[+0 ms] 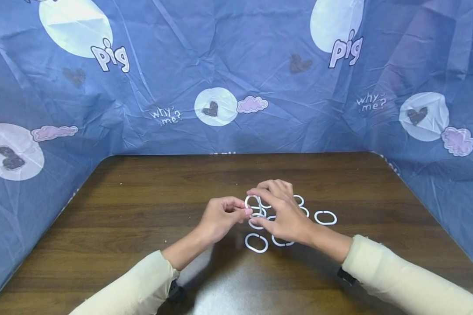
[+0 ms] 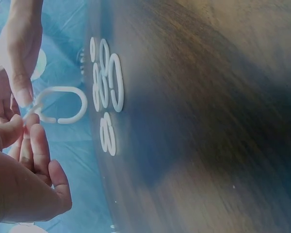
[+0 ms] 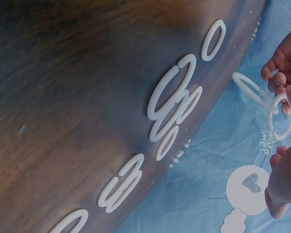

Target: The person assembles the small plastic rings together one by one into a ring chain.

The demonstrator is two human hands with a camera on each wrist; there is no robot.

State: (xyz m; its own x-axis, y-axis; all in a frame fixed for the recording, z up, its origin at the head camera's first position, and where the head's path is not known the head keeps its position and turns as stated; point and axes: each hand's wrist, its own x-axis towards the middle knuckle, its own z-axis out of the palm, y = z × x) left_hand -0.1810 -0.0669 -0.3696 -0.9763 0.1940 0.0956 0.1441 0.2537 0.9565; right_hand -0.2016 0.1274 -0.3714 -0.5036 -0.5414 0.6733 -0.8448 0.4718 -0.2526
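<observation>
Between thumb and fingertips my left hand (image 1: 222,216) pinches a white oval plastic link (image 3: 281,116), which has a gap in its side. A second white link (image 2: 70,105) hangs from it, below the fingers and above the table. My right hand (image 1: 281,210) is close on the right, its thumb and index finger spread apart around the pinched link. In the right wrist view its fingers are at the link's edge, with the whole ring showing. The left wrist view has the right thumb (image 2: 22,90) right above the left fingertips.
Several loose white links lie on the brown wooden table (image 1: 142,227) under and right of the hands. One link (image 1: 325,218) lies farthest right, another link (image 1: 256,243) nearest the front. A blue printed cloth (image 1: 236,57) surrounds the back and sides.
</observation>
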